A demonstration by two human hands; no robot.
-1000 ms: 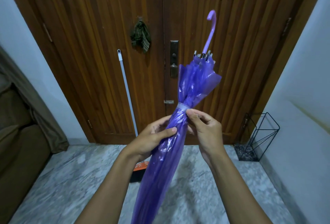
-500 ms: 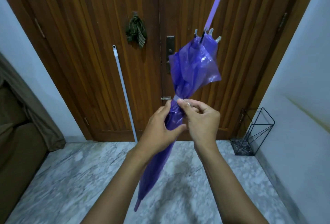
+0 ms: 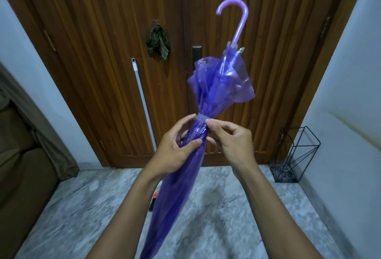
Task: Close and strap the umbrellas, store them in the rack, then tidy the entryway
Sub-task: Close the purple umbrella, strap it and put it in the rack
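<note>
- A purple umbrella (image 3: 208, 98) is held closed in front of a wooden door (image 3: 115, 52), its hooked handle (image 3: 237, 21) pointing up and tilted to the right, its tip end running down past the bottom edge of the view.
- The folded canopy is gripped below the strap by the left hand (image 3: 177, 151), with the thumb laid across the front and the fingers curled behind.
- A pale strap (image 3: 203, 119) is seen wrapped around the canopy; above it the plastic flares out loosely.
- The strap's end is pinched by the right hand (image 3: 233, 143) between thumb and forefinger, the other fingers being curled in.
- A black wire rack (image 3: 296, 155) is set on the marble floor (image 3: 82, 207) at the right, against the white wall and well apart from the umbrella.
- A white pole (image 3: 143, 102) is leaned against the door, left of the umbrella.
- A brown sofa (image 3: 22, 172) is seen at the left edge.
</note>
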